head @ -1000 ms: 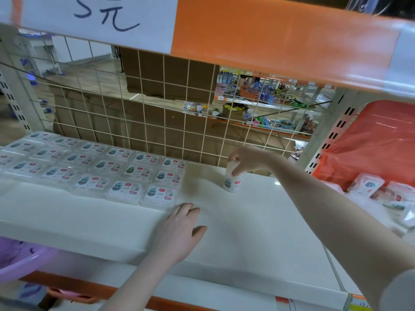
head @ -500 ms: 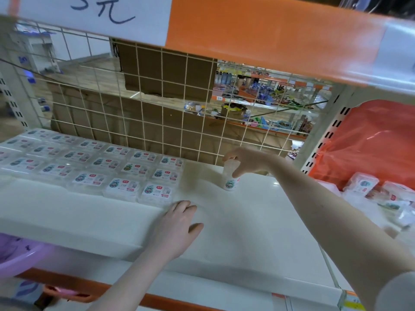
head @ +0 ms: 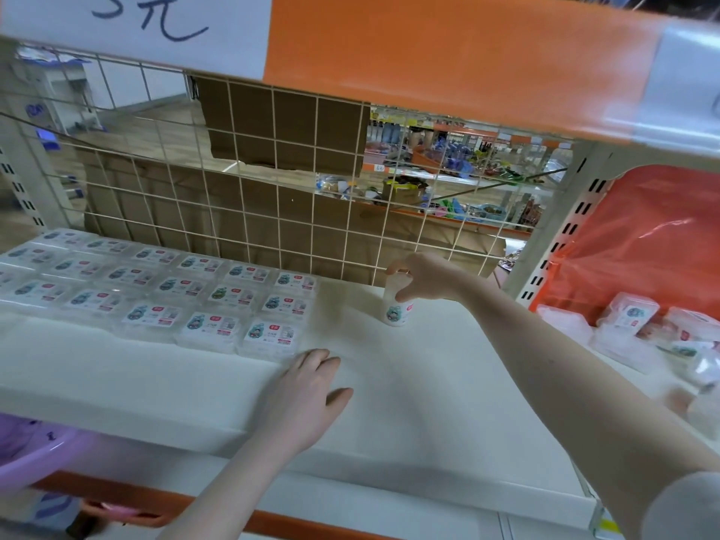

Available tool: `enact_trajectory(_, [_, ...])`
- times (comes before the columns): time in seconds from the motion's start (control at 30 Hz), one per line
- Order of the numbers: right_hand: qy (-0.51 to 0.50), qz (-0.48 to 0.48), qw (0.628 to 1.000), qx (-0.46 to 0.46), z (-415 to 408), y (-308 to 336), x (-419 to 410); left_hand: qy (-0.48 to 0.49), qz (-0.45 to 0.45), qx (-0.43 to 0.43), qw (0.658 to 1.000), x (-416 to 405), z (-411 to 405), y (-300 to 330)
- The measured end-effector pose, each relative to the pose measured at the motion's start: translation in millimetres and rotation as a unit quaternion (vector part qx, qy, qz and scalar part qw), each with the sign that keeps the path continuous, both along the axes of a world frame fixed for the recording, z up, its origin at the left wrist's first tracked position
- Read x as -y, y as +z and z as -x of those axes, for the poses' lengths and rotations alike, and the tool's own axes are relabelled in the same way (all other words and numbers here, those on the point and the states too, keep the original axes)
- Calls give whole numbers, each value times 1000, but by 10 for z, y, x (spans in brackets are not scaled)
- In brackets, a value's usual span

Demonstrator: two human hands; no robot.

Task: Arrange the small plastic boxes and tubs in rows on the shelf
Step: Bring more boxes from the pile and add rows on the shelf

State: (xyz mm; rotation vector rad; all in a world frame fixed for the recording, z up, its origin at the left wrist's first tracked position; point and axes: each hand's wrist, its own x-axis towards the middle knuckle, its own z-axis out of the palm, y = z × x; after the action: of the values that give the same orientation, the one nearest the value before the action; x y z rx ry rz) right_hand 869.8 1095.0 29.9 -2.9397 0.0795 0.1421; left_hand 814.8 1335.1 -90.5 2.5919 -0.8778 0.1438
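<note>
The right hand reaches toward the shelf's back edge, fingers curled round an upright tub, seemingly touching the surface. The left hand rests flat near the front edge, fingers relaxed, beside the boxes.

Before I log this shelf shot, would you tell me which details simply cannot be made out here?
- Head view: the print on the flat boxes is too small to read.
- The top of the tub is hidden by the right hand gripping it.
- The loose boxes at the right are blurred and cut by the frame edge.
- The price sign is cut off at the top.
</note>
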Motion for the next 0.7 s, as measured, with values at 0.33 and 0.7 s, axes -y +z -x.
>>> enact_trajectory(0.33, [-16,-7,1000,11,2,-50,-16,-3,-7,4,1000,-10,1,-2])
enact_trajectory(0.7, [-54,-43,997,24,41,-90,-73,-8,-34,5,999,-7,20,59])
